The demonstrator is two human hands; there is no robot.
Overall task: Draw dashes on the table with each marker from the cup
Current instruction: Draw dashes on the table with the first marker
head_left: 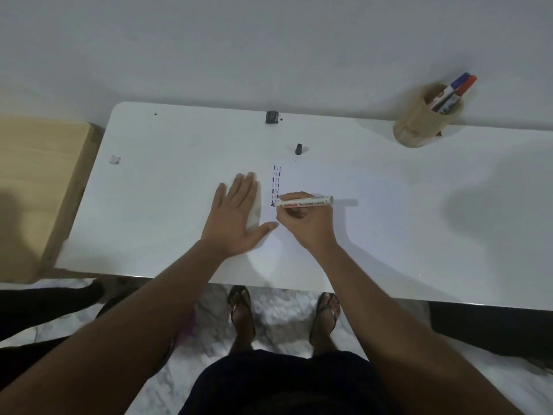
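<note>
My right hand (302, 223) grips a white marker (305, 202) that lies nearly level, its black tip touching the white table (389, 223) at the bottom of two short columns of dashes (277, 182). My left hand (236, 214) rests flat and open on the table just left of the dashes. A black marker cap (298, 148) stands on the table above the dashes. At the back right, a tan wooden cup (419, 121) holds a blue-capped marker (456, 85) and a red-capped marker (465, 88).
A small black block (270, 116) sits at the table's far edge by the white wall. A light wooden cabinet (39, 187) stands against the table's left end. A scrap of tape (114, 159) lies near the left side. My sandalled feet (284, 313) are on the marble floor below.
</note>
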